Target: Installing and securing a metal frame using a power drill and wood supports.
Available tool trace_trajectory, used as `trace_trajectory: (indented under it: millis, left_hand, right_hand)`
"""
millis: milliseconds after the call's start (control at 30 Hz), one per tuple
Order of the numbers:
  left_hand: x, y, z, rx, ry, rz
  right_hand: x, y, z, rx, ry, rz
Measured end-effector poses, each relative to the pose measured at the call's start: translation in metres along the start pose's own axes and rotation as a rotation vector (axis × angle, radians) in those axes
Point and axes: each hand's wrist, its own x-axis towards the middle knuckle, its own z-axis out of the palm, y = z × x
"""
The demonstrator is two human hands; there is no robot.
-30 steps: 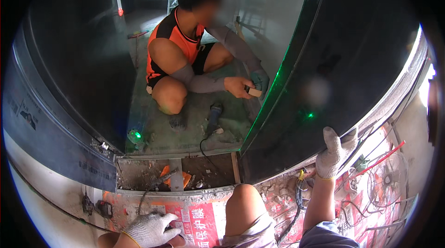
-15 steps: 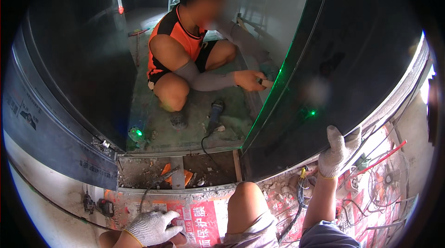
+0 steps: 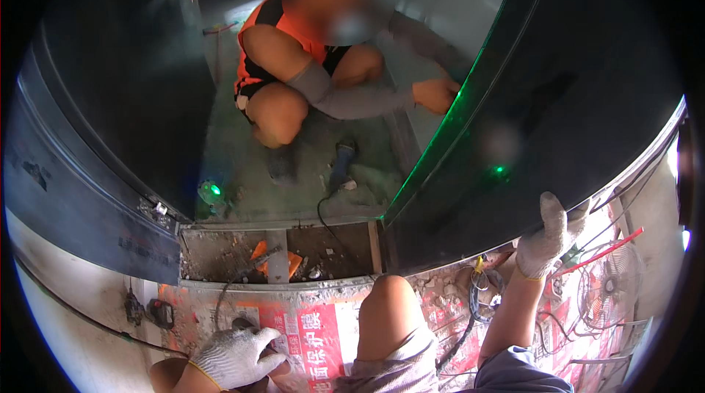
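Observation:
My right hand (image 3: 545, 246), in a pale knit glove, grips the lower outer edge of a large dark panel (image 3: 573, 128) on the right. Its thumb lies on the panel's face and the other fingers go round the edge. A green laser line runs along the panel's inner edge. At the lower left my left hand (image 3: 233, 358), also gloved, is curled beside my leg. Something dark shows at its fingers, too hidden to name. Across the threshold a co-worker in an orange and black vest (image 3: 290, 26) crouches, a hand (image 3: 437, 95) at the panel's inner edge.
An angle grinder (image 3: 341, 165) with a cord lies on the floor inside. In front of it is a rubble-filled threshold recess (image 3: 330, 253). A dark frame (image 3: 95, 217) stands left; a wire fan (image 3: 609, 286) and cables lie right. Red printed floor film (image 3: 316, 341) lies underfoot.
The right-hand panel and my right hand on it have shifted slightly right in view. The co-worker leans closer, with the hand higher along the panel edge. My left hand has barely moved.

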Motion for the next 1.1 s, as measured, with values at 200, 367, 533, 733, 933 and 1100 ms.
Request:
trace_trajectory:
  millis: [200,367,533,733,933,1100]
  left_hand:
    - [0.001,-0.007,-0.002,0.010,-0.034,-0.023]
    - [0.017,-0.014,-0.009,0.052,-0.009,0.098]
    - [0.052,-0.034,-0.002,0.212,-0.025,0.272]
    - [0.121,-0.053,-0.023,0.265,-0.185,0.446]
    - [0.211,-0.090,-0.044,0.352,-0.317,0.625]
    - [0.285,-0.091,-0.048,0.303,-0.543,0.709]
  right_hand:
    - [0.002,0.017,-0.007,-0.045,-0.040,-0.126]
    - [0.009,0.042,-0.031,-0.679,-0.112,-0.843]
    - [0.005,0.042,-0.039,0.216,-0.028,-0.046]
    - [0.001,0.032,-0.037,-0.677,-0.065,-0.707]
    - [-0.001,0.021,-0.044,-0.210,0.137,-0.159]
    - [-0.001,0.026,-0.060,-0.411,0.245,-0.272]
